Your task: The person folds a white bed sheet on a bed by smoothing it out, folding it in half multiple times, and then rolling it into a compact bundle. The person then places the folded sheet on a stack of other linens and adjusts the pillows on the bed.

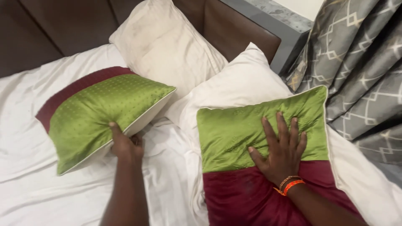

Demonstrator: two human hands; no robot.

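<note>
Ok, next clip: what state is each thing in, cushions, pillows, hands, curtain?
Left cushion: tilted, lifted at its lower edge.
Right cushion: lying flat on a pillow, pressed down.
Left hand: gripping the left cushion's edge.
Right hand: open, fingers spread on the right cushion.
Back pillow: leaning against the headboard.
Right pillow: under the right cushion.
Curtain: hanging in folds.
Bedsheet: wrinkled.

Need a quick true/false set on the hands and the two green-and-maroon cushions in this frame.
1. The left hand grips the lower edge of the left cushion. True.
2. The right hand is a closed fist. False: it lies flat, fingers spread, on the right cushion.
3. Both cushions lie on bare wood. False: they rest on white bedding and white pillows.
4. An orange band sits on the right wrist. True.
5. A patterned grey curtain hangs at right. True.
</note>
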